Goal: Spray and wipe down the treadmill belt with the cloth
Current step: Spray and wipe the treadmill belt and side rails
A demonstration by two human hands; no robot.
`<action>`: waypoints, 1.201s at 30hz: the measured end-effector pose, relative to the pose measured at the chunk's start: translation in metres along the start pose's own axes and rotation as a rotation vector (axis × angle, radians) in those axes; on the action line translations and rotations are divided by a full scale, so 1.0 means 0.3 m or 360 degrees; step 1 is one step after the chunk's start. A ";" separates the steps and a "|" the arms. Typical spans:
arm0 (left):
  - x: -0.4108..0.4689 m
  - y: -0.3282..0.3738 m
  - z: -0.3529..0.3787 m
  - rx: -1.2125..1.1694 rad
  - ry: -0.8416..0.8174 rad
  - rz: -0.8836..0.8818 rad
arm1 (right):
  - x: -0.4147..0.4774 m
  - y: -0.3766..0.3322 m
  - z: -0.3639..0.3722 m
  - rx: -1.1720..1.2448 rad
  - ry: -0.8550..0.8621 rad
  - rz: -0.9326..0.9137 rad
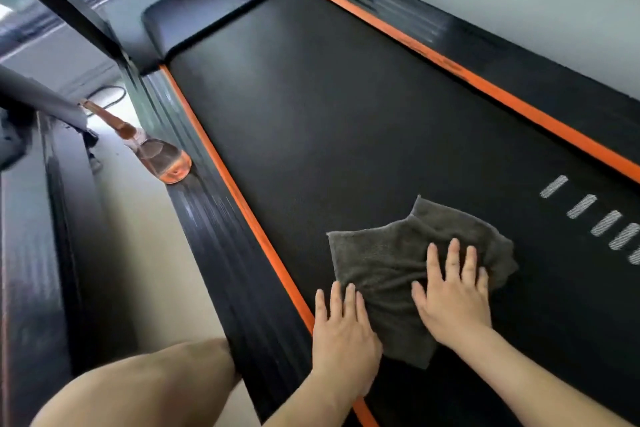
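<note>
Bare knee (pixel 145 388) sits nearest, beside the left side rail (pixel 221 236). Both hands lie flat with straight fingers: left hand (pixel 346 333) touching the cloth's edge, right hand (pixel 453 298) pressing the grey cloth (pixel 381 253) onto the black belt (pixel 311 114). Farther off, a spray bottle (pixel 162 156) rests on that rail.

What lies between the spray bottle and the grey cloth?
Head view: the ribbed side rail, the orange stripe, then bare black belt.
</note>
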State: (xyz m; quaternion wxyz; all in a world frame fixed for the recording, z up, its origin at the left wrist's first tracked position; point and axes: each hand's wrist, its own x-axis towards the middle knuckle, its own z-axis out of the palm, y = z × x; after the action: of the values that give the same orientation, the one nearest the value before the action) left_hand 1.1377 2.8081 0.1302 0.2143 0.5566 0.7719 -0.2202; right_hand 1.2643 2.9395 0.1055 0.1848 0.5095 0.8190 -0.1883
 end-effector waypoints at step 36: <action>0.438 -0.609 -0.023 -0.0431 0.0597 -0.0191 | 0.450 -0.700 -0.075 -0.0102 0.0086 -0.0519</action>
State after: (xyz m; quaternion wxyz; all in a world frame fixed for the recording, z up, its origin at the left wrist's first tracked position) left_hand 0.9251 2.8609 0.0787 0.1265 0.5070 0.8524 -0.0196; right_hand 1.0160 2.9679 0.0834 0.1458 0.3686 0.9011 -0.1760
